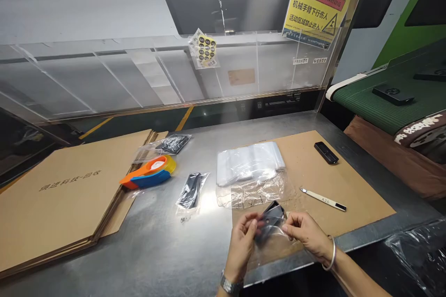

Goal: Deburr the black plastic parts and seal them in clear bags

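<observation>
Near the front edge of the metal table, my left hand [242, 241] holds a clear plastic bag with a dark rectangular part [273, 216] in or behind it. The part's upper end sticks up past the film. My right hand [304, 232] pinches the bag's right side between thumb and fingers. Just beyond my hands lies a stack of clear bags [249, 164]. A utility knife [324, 199] rests on the cardboard sheet [362, 199], with a black case part [326, 153] behind it.
Flattened cardboard boxes [69, 190] fill the left side. An orange and blue tape dispenser [149, 174] lies beside them, near bagged black items [191, 191]. A clear panel [139, 79] stands across the back. At the right, a green conveyor belt [369, 102] carries black devices.
</observation>
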{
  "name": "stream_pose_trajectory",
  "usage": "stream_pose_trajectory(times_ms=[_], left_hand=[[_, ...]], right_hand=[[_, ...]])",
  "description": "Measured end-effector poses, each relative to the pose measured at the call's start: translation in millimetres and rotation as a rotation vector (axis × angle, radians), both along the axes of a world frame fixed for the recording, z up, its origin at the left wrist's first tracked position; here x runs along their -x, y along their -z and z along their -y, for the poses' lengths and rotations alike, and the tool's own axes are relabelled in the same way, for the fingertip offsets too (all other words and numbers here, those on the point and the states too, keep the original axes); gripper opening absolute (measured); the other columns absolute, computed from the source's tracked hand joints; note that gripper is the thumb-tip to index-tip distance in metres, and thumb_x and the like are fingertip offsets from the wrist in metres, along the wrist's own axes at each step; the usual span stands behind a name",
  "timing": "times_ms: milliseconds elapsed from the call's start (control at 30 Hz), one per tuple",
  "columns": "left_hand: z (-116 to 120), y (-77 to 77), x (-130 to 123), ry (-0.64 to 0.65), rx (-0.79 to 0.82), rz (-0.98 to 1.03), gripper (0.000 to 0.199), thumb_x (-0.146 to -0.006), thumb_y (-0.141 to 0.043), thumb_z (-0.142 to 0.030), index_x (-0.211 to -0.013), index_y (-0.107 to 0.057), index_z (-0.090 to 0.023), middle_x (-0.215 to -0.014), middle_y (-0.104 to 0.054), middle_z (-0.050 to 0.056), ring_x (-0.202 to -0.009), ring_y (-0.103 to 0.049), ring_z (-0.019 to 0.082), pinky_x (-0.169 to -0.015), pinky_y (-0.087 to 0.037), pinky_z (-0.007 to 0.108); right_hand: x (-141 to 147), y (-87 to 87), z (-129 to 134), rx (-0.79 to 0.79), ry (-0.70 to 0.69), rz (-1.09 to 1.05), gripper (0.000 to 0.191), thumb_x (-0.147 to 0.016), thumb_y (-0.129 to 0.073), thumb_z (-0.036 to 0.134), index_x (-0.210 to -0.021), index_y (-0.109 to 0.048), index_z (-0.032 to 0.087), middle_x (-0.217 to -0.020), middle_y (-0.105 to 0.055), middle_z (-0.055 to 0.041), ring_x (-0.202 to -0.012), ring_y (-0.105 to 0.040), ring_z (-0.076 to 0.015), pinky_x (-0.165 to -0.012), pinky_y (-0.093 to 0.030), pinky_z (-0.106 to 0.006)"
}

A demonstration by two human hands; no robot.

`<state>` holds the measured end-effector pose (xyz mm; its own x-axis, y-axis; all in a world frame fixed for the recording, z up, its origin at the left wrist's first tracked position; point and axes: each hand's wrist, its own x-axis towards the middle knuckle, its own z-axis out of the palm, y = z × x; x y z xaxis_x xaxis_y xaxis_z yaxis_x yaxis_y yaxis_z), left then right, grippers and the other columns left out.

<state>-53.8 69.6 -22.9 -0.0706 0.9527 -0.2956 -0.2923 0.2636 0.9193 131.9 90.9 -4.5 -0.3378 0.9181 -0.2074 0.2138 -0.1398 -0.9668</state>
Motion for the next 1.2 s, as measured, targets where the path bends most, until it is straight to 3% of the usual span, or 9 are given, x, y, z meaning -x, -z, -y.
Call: stream_pose_trajectory(times_ms=[100,267,433,533,633,700,833,1067,1200], left_hand=[[15,-9.1,-4,-0.108,-0.085,-0.199,0.024,-0.070,-0.066,-0.038,-0.085,-0.062,-0.021,-0.084,-0.063,0.002,-0.078,-0.055,0.015,-0.069,-0.040,0.023],[40,-8.0,-17,0.196,-0.124,-0.218,0.035,-0.068,-0.061,-0.051,-0.063,-0.058,-0.017,-0.060,-0.057,0.001,-0.060,-0.049,0.015,-0.059,-0.038,0.025],[54,11.4,-6,0.077,-0.065,-0.368,0.037,-0.076,-0.054,-0.047,-0.053,-0.050,-0.018,-0.050,-0.045,-0.002,-0.051,-0.040,0.012,-0.052,-0.031,0.024],[60,20.2,-4,-0.043,-0.109,-0.632,0.031,-0.077,-0.055,-0.039,-0.054,-0.051,-0.019,-0.052,-0.047,-0.001,-0.055,-0.044,0.015,-0.056,-0.033,0.027],[66,25.0,-7,-0.248,-0.334,-0.882,0.011,-0.075,-0.059,-0.026,-0.084,-0.062,-0.020,-0.082,-0.060,0.008,-0.083,-0.053,0.025,-0.073,-0.039,0.034],[69,27.2,-6,-0.350,-0.609,-1.071,0.032,-0.076,-0.055,-0.014,-0.107,-0.057,-0.023,-0.099,-0.060,0.010,-0.097,-0.052,0.026,-0.082,-0.038,0.038],[71,32.4,11,-0.157,-0.859,-1.267,0.045,-0.077,-0.049,-0.002,-0.114,-0.054,-0.028,-0.085,-0.066,0.004,-0.074,-0.059,0.017,-0.069,-0.043,0.030],[58,42.3,55,-0.553,-0.448,-1.345,0.021,-0.083,-0.049,-0.023,-0.093,-0.065,-0.014,-0.086,-0.055,0.007,-0.074,-0.059,0.017,-0.063,-0.049,0.028],[53,45.4,54,-0.494,-0.344,-1.353,0.026,-0.083,-0.047,-0.027,-0.095,-0.066,-0.013,-0.083,-0.051,0.007,-0.071,-0.057,0.017,-0.060,-0.048,0.029]], right_hand=[[5,-11.6,9,-0.061,-0.025,0.037,0.029,-0.074,-0.059,0.040,-0.060,-0.049,0.016,-0.055,-0.048,0.0036,-0.052,-0.043,-0.0094,-0.051,-0.033,-0.021],[22,-20.6,33,-0.392,-0.160,0.294,0.019,-0.074,-0.057,0.022,-0.058,-0.048,0.018,-0.061,-0.050,0.0019,-0.061,-0.044,-0.0128,-0.056,-0.031,-0.024],[23,-13.1,37,-0.257,-0.131,0.309,0.019,-0.076,-0.057,0.024,-0.062,-0.046,0.019,-0.058,-0.047,0.0041,-0.055,-0.044,-0.0104,-0.050,-0.032,-0.021],[24,-7.4,37,-0.362,-0.014,0.356,0.020,-0.081,-0.052,0.025,-0.063,-0.044,0.019,-0.060,-0.047,0.0031,-0.056,-0.044,-0.0111,-0.052,-0.033,-0.022],[34,-2.2,42,-0.550,-0.087,0.405,0.017,-0.085,-0.048,0.022,-0.068,-0.047,0.019,-0.066,-0.051,0.0008,-0.062,-0.047,-0.0132,-0.057,-0.035,-0.024],[42,1.1,49,-0.677,-0.208,0.429,0.013,-0.086,-0.044,0.019,-0.075,-0.050,0.019,-0.072,-0.054,-0.0016,-0.068,-0.049,-0.0153,-0.059,-0.036,-0.025],[54,6.8,59,-0.872,-0.272,0.444,0.019,-0.087,-0.036,0.013,-0.082,-0.054,0.018,-0.075,-0.056,-0.0055,-0.071,-0.050,-0.0176,-0.061,-0.038,-0.027],[53,31.8,44,-0.359,-0.043,0.699,0.040,-0.093,-0.029,0.037,-0.070,-0.056,0.018,-0.061,-0.060,-0.0041,-0.059,-0.057,-0.0156,-0.056,-0.036,-0.024],[58,51.7,22,-0.260,0.002,0.824,0.047,-0.089,-0.033,0.044,-0.060,-0.057,0.017,-0.060,-0.063,-0.0107,-0.060,-0.061,-0.0225,-0.052,-0.032,-0.027]])
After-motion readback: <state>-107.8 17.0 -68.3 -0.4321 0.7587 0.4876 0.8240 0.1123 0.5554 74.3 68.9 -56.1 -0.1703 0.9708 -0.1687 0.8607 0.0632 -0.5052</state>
